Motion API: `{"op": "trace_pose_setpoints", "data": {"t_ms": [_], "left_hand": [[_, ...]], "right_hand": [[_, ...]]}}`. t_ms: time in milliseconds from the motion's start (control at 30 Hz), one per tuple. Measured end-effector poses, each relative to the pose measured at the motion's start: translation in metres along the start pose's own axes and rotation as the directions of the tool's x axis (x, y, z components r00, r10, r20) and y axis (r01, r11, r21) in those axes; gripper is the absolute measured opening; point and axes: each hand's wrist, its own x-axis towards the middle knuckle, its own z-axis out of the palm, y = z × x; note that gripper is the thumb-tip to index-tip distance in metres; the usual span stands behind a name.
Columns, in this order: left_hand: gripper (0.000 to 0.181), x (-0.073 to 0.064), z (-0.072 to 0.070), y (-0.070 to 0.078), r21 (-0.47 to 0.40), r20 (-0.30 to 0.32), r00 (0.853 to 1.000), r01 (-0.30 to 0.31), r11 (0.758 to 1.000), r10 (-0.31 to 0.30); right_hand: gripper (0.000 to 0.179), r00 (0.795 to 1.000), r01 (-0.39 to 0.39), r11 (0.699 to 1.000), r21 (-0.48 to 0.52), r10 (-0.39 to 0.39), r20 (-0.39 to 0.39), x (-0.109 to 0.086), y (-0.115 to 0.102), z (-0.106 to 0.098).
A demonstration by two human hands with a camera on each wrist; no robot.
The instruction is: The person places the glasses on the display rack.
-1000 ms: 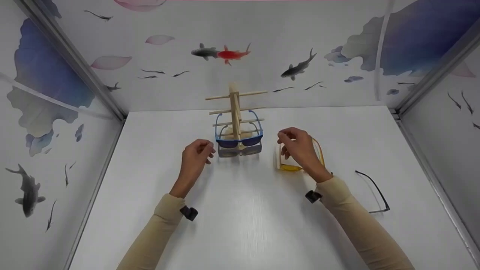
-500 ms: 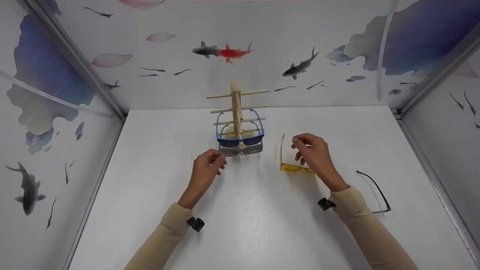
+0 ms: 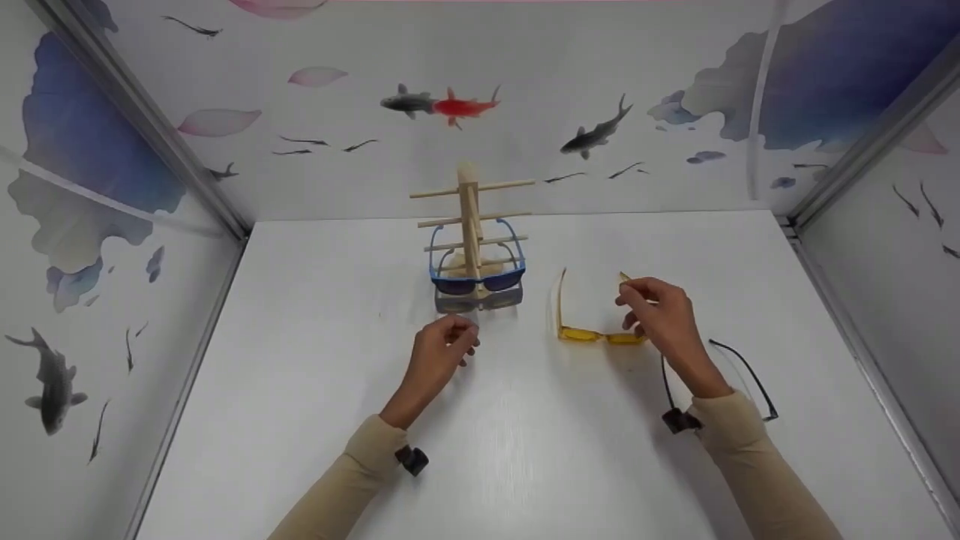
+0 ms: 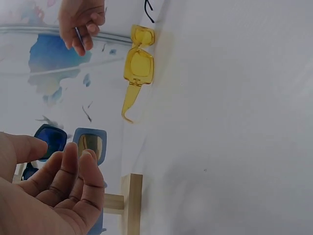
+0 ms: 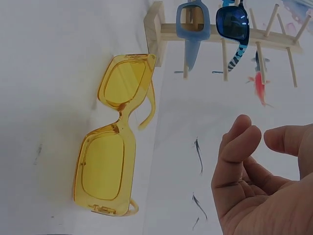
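Observation:
Yellow sunglasses (image 3: 581,334) stand on the table with their temples pointing away. My right hand (image 3: 664,322) hovers over their right side, hiding most of one temple; in the right wrist view a gap shows between its thumb and loosely curled fingers. My left hand (image 3: 439,354) hovers in front of a wooden glasses rack (image 3: 468,210), fingers loosely curled, holding nothing. On the rack's lower pegs hang blue-framed sunglasses (image 3: 504,280) and, below them, a grey-blue pair (image 5: 193,20).
Black-framed glasses (image 3: 757,379) lie at the right, partly hidden under my right forearm. The white table (image 3: 495,450) is enclosed by printed walls at the back and both sides, with metal posts (image 3: 217,187) in the corners.
Both hands have shifted right and toward the front edge. The right hand has drawn across the yellow sunglasses, uncovering more of them. The glasses and rack have stayed put.

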Motion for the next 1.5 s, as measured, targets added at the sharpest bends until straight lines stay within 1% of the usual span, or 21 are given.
{"op": "trace_pose_setpoints", "data": {"t_ms": [200,333,433,533,633,833,1000,1100,1333,1500], "left_hand": [[0.015,0.004,0.013,-0.001,-0.021,0.033,0.999,-0.011,1.000,0.012],[0.017,0.005,0.020,-0.002,-0.035,0.055,0.998,-0.014,0.999,0.016],[0.017,0.006,0.027,-0.003,-0.044,0.061,0.998,-0.026,0.999,0.029],[0.015,0.007,0.035,-0.003,-0.062,0.063,0.997,-0.033,0.998,0.037],[0.016,0.008,0.043,-0.002,-0.082,0.075,0.997,-0.028,0.996,0.034],[0.021,0.007,0.059,0.001,-0.112,0.118,0.993,0.000,0.994,0.013],[0.022,0.006,0.069,0.002,-0.124,0.147,0.989,-0.007,0.992,0.026],[0.022,0.005,0.075,0.003,-0.120,0.160,0.987,-0.001,0.993,0.021],[0.023,0.005,0.091,0.004,-0.131,0.187,0.982,0.031,0.991,-0.006],[0.023,0.005,0.105,0.005,-0.137,0.216,0.976,0.015,0.991,0.015]], "right_hand": [[0.040,1.000,0.006,1.000,-0.017,-0.006,-0.001,-0.004,0.007,-0.008],[0.039,1.000,0.009,1.000,-0.027,-0.009,-0.003,-0.011,0.012,-0.015],[0.039,1.000,0.019,0.999,-0.030,-0.020,-0.006,-0.016,0.018,-0.022],[0.039,1.000,0.011,0.999,-0.034,-0.012,-0.010,-0.022,0.025,-0.028],[0.040,1.000,-0.007,0.999,-0.040,0.006,-0.020,-0.028,0.031,-0.032],[0.041,0.999,-0.033,0.996,-0.087,0.031,-0.022,-0.042,0.042,-0.039],[0.041,0.999,-0.040,0.994,-0.097,0.039,-0.012,-0.051,0.044,-0.043],[0.039,0.999,-0.040,0.994,-0.103,0.039,-0.014,-0.055,0.043,-0.048],[0.037,0.998,-0.037,0.989,-0.144,0.029,-0.062,-0.065,0.047,-0.062],[0.037,0.996,-0.026,0.992,-0.124,0.016,-0.085,-0.073,0.056,-0.071]]}}
